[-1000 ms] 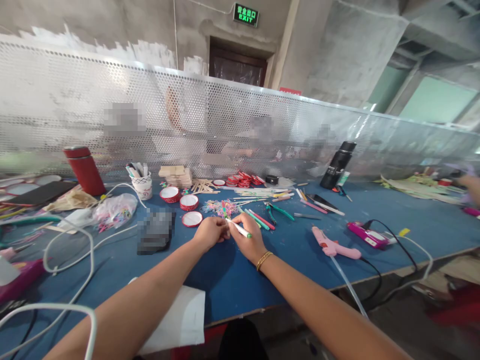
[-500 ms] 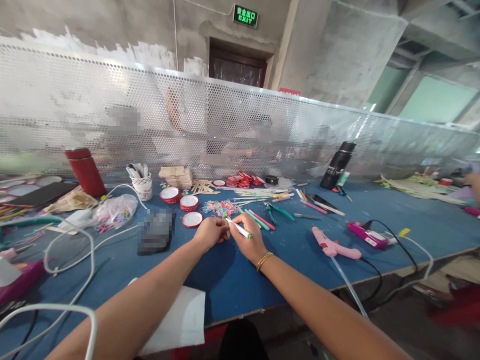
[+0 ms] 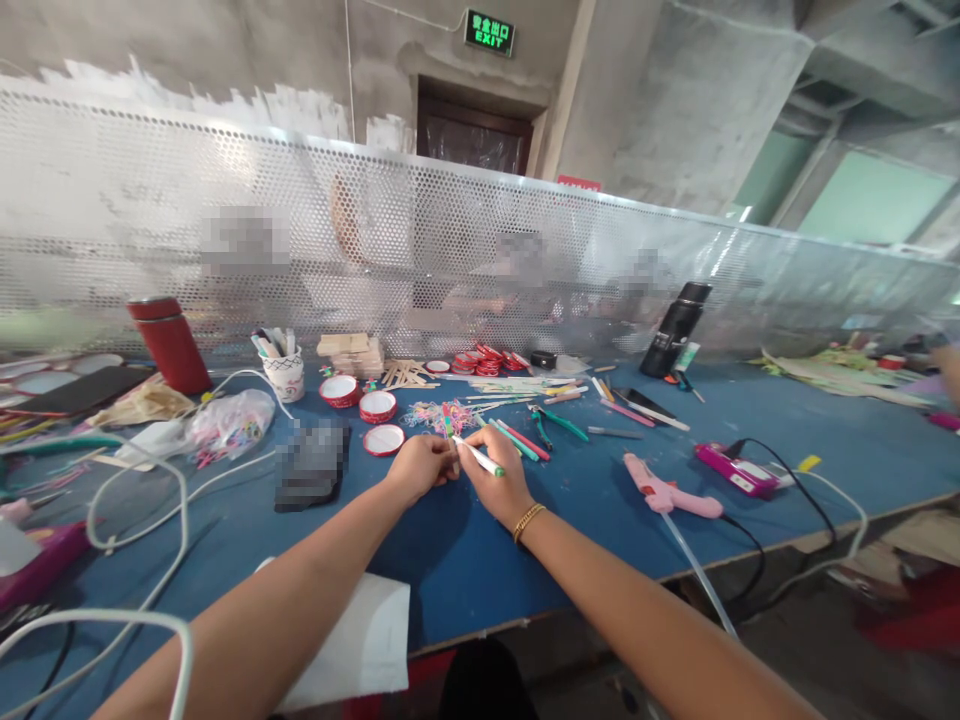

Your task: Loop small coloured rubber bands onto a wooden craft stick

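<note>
My right hand point(image 3: 501, 482) is closed around a white marker point(image 3: 485, 459) with a green end. The marker's other end points at the fingers of my left hand point(image 3: 421, 468). A small stick coloured green and red point(image 3: 448, 418) stands up from the pinched fingertips of my left hand. Its lower part is hidden by the fingers. Just beyond the hands lies a heap of thin colourful strands point(image 3: 427, 415). Several coloured markers point(image 3: 517, 440) lie close to my right hand, and a round red-rimmed white piece point(image 3: 383, 440) lies near my left.
Green-handled pliers point(image 3: 559, 425), a pink glue gun point(image 3: 667, 492) and a purple device point(image 3: 739, 472) lie to the right on the blue table point(image 3: 585, 560). A phone point(image 3: 311, 465), a cup of pens point(image 3: 283, 375) and white cables are leftward. A perforated metal screen point(image 3: 450, 240) stands behind.
</note>
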### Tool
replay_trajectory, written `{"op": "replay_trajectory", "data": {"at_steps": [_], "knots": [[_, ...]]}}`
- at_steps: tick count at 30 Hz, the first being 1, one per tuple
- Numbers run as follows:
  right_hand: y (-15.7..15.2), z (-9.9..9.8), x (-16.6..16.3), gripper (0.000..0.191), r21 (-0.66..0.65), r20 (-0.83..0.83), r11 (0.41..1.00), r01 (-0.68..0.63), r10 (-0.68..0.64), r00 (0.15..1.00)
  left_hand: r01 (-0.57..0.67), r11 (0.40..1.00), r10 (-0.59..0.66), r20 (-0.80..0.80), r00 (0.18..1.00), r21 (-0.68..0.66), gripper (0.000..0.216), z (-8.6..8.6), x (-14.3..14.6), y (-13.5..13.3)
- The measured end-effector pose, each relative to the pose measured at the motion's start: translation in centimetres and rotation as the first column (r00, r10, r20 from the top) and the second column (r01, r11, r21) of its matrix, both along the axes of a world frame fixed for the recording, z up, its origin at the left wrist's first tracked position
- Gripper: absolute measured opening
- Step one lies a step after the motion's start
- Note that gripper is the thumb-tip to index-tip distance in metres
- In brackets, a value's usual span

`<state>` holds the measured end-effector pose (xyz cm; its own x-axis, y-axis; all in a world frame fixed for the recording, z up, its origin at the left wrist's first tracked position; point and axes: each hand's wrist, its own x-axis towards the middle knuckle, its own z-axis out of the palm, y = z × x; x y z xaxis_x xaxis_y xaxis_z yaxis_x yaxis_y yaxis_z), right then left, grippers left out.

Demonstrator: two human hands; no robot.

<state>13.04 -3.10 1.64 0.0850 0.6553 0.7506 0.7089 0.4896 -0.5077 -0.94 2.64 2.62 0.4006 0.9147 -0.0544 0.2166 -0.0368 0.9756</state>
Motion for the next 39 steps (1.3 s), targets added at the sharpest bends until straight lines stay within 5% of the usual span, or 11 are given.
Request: {"op": "replay_trajectory", "data": {"at_steps": [11, 21, 39], "knots": [[0.3, -0.1, 0.3, 0.013, -0.006, -0.029, 0.998, 0.067, -0.067, 0.997, -0.013, 1.0, 0.013, 0.031, 0.999, -0.02, 0.024, 0.5, 0.0, -0.3], [0.1, 0.2, 0.2, 0.008, 0.006, 0.004, 1.0, -0.015, 0.015, 1.0, -0.045, 0.991, 0.054, 0.075, 0.996, -0.122, 0.021, 1.3, 0.3, -0.7], [0.1, -0.1, 0.1, 0.01, 0.009, 0.014, 1.0, 0.008, -0.008, 1.0, -0.019, 0.993, 0.026, 0.061, 0.998, -0.118, 0.017, 0.6, 0.3, -0.6]]}}
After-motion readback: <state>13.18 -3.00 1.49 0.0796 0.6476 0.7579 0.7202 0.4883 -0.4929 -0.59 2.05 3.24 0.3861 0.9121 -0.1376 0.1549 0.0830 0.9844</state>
